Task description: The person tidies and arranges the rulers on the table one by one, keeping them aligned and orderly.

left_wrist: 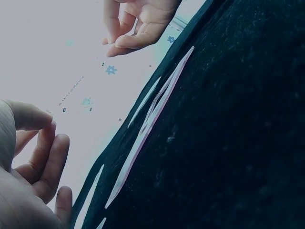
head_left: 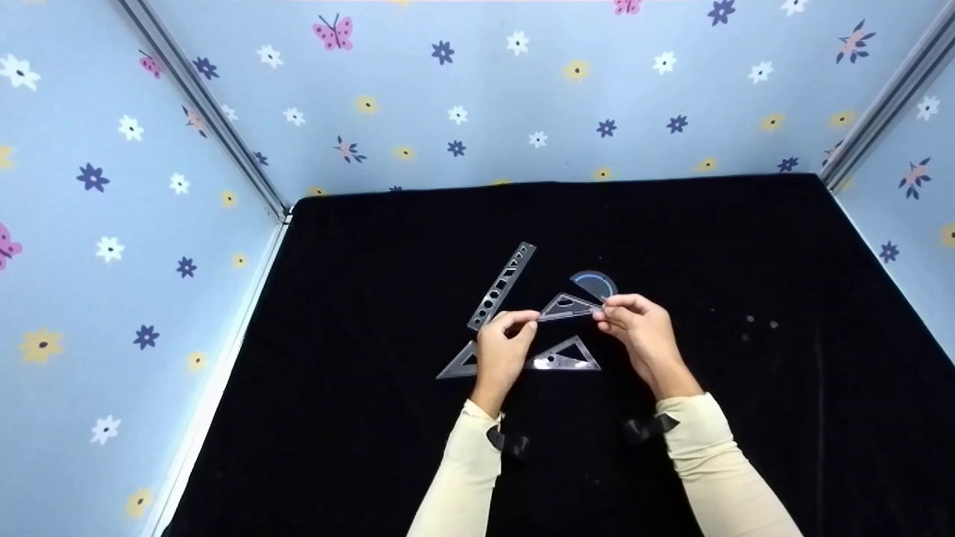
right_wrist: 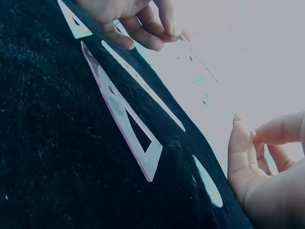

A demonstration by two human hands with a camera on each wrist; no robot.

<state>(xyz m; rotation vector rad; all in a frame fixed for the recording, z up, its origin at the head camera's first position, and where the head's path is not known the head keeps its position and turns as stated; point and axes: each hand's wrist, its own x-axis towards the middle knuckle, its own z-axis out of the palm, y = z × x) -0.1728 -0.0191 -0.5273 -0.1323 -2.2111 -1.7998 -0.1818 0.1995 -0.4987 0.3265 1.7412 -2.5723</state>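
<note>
blue walls (head_left: 515, 89) printed with flowers and butterflies stood beyond the fingers (head_left: 520, 317) and out to both sides. the bench (head_left: 358, 261), spread with black cloth, ran on well past the fingers to left and right; its far edge lay well ahead of them at the back wall, and its left edge, well apart from the left fingers, followed a pale rail (head_left: 216, 373). the right hand (head_left: 650, 341) and the left hand (head_left: 501, 358) faced each other with a gap between, thumb and fingertips of each pinching a corner of one piece. a clear ruler (head_left: 501, 287) with cut-out shapes slanted away ahead of the left fingers, its near end just beside them. a flat set square (head_left: 582, 358) lay nearer the body than the fingers, between the two hands; another flat set square (head_left: 456, 365) stuck out left of the left hand, partly hidden by it. the held set square (head_left: 571, 307) was stretched between both sets of fingers, raised off the cloth. a protractor (head_left: 595, 285) lay on the cloth just beyond the right fingertips.
</note>
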